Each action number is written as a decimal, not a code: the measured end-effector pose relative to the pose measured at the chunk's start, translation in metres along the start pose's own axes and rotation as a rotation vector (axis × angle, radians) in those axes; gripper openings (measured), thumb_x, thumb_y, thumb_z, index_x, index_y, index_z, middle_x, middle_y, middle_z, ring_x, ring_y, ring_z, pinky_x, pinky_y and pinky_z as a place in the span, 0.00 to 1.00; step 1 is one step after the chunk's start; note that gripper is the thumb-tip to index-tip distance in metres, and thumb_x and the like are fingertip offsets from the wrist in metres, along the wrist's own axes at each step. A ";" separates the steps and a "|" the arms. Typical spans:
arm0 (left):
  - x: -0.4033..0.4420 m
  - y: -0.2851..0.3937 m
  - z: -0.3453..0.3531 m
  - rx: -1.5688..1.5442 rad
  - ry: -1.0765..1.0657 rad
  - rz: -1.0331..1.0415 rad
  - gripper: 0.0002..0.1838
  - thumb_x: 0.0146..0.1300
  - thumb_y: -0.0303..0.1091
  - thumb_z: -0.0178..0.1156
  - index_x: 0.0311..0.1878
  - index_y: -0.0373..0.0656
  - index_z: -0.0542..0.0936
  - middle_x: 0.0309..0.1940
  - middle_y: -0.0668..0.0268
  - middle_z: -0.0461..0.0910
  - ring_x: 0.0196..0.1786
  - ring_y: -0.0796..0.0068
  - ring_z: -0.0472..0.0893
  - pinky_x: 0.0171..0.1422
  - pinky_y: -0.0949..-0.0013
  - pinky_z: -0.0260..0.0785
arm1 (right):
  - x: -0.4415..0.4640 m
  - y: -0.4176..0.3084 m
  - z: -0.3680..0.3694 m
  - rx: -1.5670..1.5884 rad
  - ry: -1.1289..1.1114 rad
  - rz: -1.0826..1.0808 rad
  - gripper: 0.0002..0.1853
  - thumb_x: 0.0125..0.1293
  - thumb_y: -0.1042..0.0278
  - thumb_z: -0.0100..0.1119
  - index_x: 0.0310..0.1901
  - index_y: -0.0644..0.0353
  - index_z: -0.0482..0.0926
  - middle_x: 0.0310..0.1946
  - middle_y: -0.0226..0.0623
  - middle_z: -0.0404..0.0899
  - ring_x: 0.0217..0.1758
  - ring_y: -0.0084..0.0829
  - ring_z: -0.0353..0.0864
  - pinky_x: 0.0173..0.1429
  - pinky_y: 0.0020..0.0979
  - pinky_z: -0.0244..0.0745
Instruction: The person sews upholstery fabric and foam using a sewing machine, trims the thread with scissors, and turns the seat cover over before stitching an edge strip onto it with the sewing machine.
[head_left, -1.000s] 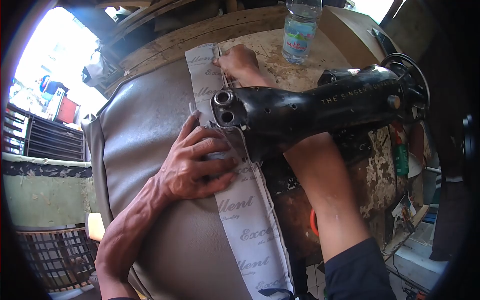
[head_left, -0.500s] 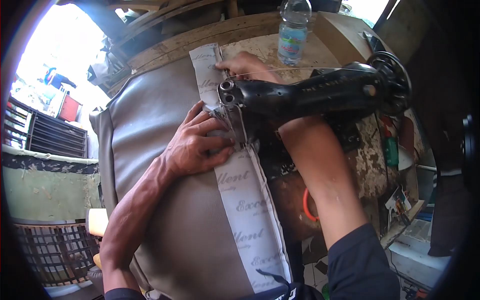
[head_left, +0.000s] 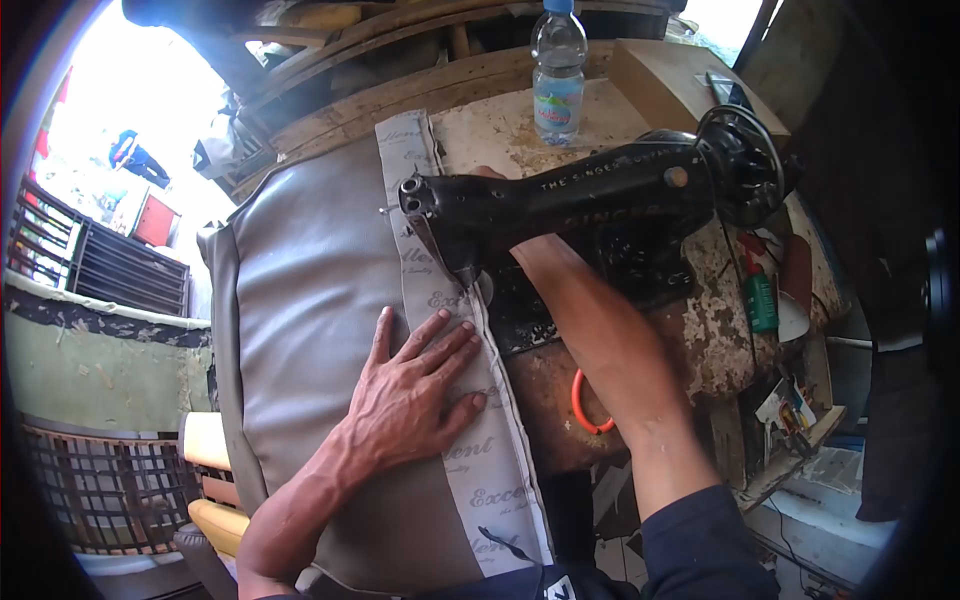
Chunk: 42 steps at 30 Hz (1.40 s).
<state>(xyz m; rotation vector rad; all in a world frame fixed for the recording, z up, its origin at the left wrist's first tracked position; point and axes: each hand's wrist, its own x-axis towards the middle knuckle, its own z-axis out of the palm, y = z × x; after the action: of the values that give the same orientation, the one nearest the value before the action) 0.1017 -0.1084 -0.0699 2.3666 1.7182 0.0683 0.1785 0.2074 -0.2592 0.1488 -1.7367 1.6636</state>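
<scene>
A grey-brown leather-like cover [head_left: 300, 260] lies across the table, with a white printed strip [head_left: 480, 470] along its right edge. My left hand [head_left: 415, 390] is open, lying with spread fingers on the cover and strip, just in front of the needle area. Over the strip's seam stands a black Singer sewing machine [head_left: 600, 200]. My right arm reaches beneath the machine's arm. Only a small bit of my right hand [head_left: 487, 172] shows beyond it, near the strip's far part; its fingers are hidden.
Behind the machine stand a water bottle [head_left: 558, 85] and a cardboard box [head_left: 690, 85]. To the right are a green bottle [head_left: 760, 300] and a wooden tray of small tools [head_left: 790, 420]. An orange loop [head_left: 580, 405] hangs at the worn table's [head_left: 715, 340] front edge.
My left hand has moved from beside the needle toward me and flattened out with spread fingers. My right hand has slipped mostly out of sight behind the machine. The view has shifted slightly.
</scene>
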 end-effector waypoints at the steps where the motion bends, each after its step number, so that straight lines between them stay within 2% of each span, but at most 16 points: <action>1: 0.000 -0.001 -0.001 -0.024 -0.008 0.006 0.35 0.73 0.54 0.57 0.76 0.42 0.75 0.77 0.62 0.73 0.85 0.58 0.61 0.87 0.28 0.34 | 0.001 0.006 0.004 0.415 0.072 -0.020 0.07 0.72 0.65 0.65 0.47 0.56 0.85 0.41 0.31 0.87 0.44 0.20 0.84 0.49 0.31 0.79; 2: 0.003 -0.004 -0.001 -0.043 -0.009 0.018 0.34 0.72 0.53 0.59 0.76 0.43 0.75 0.77 0.62 0.73 0.85 0.56 0.62 0.88 0.28 0.34 | 0.002 0.011 0.008 0.826 0.135 -0.070 0.08 0.71 0.66 0.66 0.48 0.57 0.86 0.42 0.31 0.88 0.46 0.19 0.84 0.51 0.31 0.79; 3: 0.005 -0.007 0.000 -0.043 -0.005 0.017 0.34 0.72 0.53 0.59 0.76 0.43 0.75 0.77 0.62 0.73 0.85 0.56 0.62 0.88 0.28 0.34 | 0.009 0.016 0.001 -0.150 0.133 0.098 0.08 0.70 0.65 0.66 0.48 0.56 0.86 0.43 0.30 0.89 0.47 0.18 0.84 0.50 0.30 0.78; 5: 0.006 -0.014 0.001 -0.039 -0.009 0.038 0.35 0.71 0.54 0.58 0.75 0.44 0.76 0.77 0.62 0.74 0.85 0.57 0.62 0.87 0.28 0.34 | 0.011 0.026 -0.008 -1.128 0.101 0.255 0.09 0.70 0.65 0.67 0.48 0.55 0.86 0.43 0.29 0.89 0.47 0.17 0.84 0.49 0.29 0.78; 9: 0.010 -0.023 0.005 -0.006 0.044 0.081 0.35 0.72 0.57 0.58 0.74 0.44 0.77 0.76 0.61 0.75 0.84 0.59 0.63 0.87 0.27 0.36 | 0.019 -0.055 0.019 -1.054 0.173 0.390 0.05 0.65 0.67 0.70 0.40 0.55 0.87 0.36 0.28 0.88 0.39 0.20 0.84 0.44 0.31 0.78; 14: 0.018 -0.035 0.005 -0.004 0.078 0.108 0.34 0.70 0.59 0.61 0.71 0.45 0.79 0.72 0.62 0.76 0.82 0.60 0.65 0.85 0.26 0.40 | 0.045 -0.092 0.030 -0.966 0.220 0.610 0.05 0.60 0.67 0.71 0.29 0.56 0.85 0.28 0.30 0.85 0.33 0.24 0.82 0.40 0.32 0.77; 16: 0.021 -0.039 0.005 -0.013 0.087 0.114 0.34 0.69 0.59 0.62 0.70 0.45 0.80 0.70 0.62 0.76 0.82 0.61 0.66 0.84 0.25 0.41 | 0.049 -0.109 0.040 -0.582 0.439 0.823 0.06 0.59 0.68 0.70 0.27 0.58 0.85 0.26 0.34 0.84 0.33 0.27 0.84 0.39 0.34 0.77; 20: 0.026 -0.048 0.008 -0.019 0.142 0.161 0.32 0.63 0.54 0.70 0.69 0.55 0.82 0.67 0.60 0.76 0.78 0.58 0.69 0.82 0.25 0.43 | 0.050 -0.084 0.028 -0.887 0.267 0.617 0.06 0.61 0.67 0.70 0.34 0.60 0.89 0.30 0.40 0.88 0.33 0.32 0.88 0.40 0.37 0.80; 22: 0.026 -0.051 0.008 -0.017 0.155 0.192 0.31 0.62 0.54 0.71 0.68 0.58 0.83 0.66 0.60 0.77 0.77 0.58 0.70 0.82 0.25 0.44 | 0.050 -0.098 0.036 -1.362 0.012 0.363 0.10 0.63 0.65 0.71 0.39 0.61 0.91 0.36 0.44 0.91 0.36 0.36 0.91 0.46 0.39 0.83; 23: 0.027 -0.052 0.009 -0.018 0.165 0.188 0.29 0.61 0.54 0.72 0.65 0.60 0.85 0.65 0.60 0.77 0.75 0.57 0.71 0.82 0.25 0.44 | 0.055 -0.098 0.036 -1.361 0.013 0.362 0.10 0.63 0.65 0.71 0.39 0.61 0.91 0.36 0.44 0.91 0.36 0.36 0.91 0.46 0.39 0.83; 25: 0.031 -0.055 0.008 -0.015 0.178 0.180 0.26 0.61 0.54 0.72 0.63 0.61 0.87 0.65 0.60 0.77 0.74 0.57 0.72 0.82 0.25 0.44 | 0.069 -0.093 0.032 -0.772 0.463 0.802 0.14 0.64 0.60 0.73 0.44 0.62 0.92 0.40 0.47 0.92 0.41 0.37 0.93 0.53 0.39 0.84; 31: 0.034 -0.064 0.012 -0.020 0.225 0.203 0.24 0.61 0.52 0.72 0.60 0.59 0.89 0.62 0.67 0.78 0.71 0.60 0.74 0.83 0.27 0.45 | 0.087 -0.082 0.029 -0.810 0.540 0.950 0.19 0.64 0.54 0.76 0.46 0.63 0.92 0.41 0.48 0.92 0.46 0.38 0.93 0.56 0.38 0.83; 34: 0.033 -0.074 0.019 -0.039 0.239 0.384 0.25 0.58 0.45 0.74 0.60 0.56 0.89 0.56 0.76 0.80 0.67 0.67 0.78 0.83 0.29 0.47 | 0.091 -0.079 0.022 -0.929 0.445 0.887 0.18 0.64 0.54 0.76 0.45 0.62 0.93 0.41 0.48 0.92 0.48 0.39 0.93 0.58 0.37 0.82; 38: 0.042 -0.078 0.012 -0.054 0.237 0.393 0.20 0.66 0.49 0.69 0.58 0.56 0.88 0.53 0.74 0.81 0.68 0.69 0.75 0.80 0.29 0.53 | 0.097 -0.069 0.015 -0.900 0.477 0.890 0.18 0.63 0.54 0.76 0.45 0.61 0.93 0.41 0.49 0.92 0.49 0.40 0.92 0.60 0.37 0.81; 40: 0.044 -0.081 0.011 -0.025 0.257 0.401 0.19 0.65 0.49 0.70 0.58 0.57 0.88 0.53 0.74 0.81 0.67 0.69 0.76 0.78 0.28 0.54 | 0.101 -0.065 0.012 -0.858 0.462 0.918 0.19 0.62 0.51 0.76 0.46 0.58 0.93 0.48 0.48 0.91 0.57 0.47 0.90 0.65 0.41 0.82; 42: 0.045 -0.085 0.013 -0.023 0.262 0.398 0.19 0.65 0.50 0.70 0.58 0.58 0.89 0.53 0.74 0.81 0.67 0.69 0.76 0.77 0.28 0.55 | 0.101 -0.061 0.013 -0.892 0.474 0.883 0.18 0.61 0.53 0.77 0.44 0.59 0.93 0.43 0.48 0.92 0.51 0.44 0.91 0.60 0.40 0.82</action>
<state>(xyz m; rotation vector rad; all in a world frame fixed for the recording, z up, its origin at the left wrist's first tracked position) 0.0385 -0.0422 -0.1040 2.7452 1.2991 0.4756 0.1319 0.2245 -0.1511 -1.4622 -2.0779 1.0853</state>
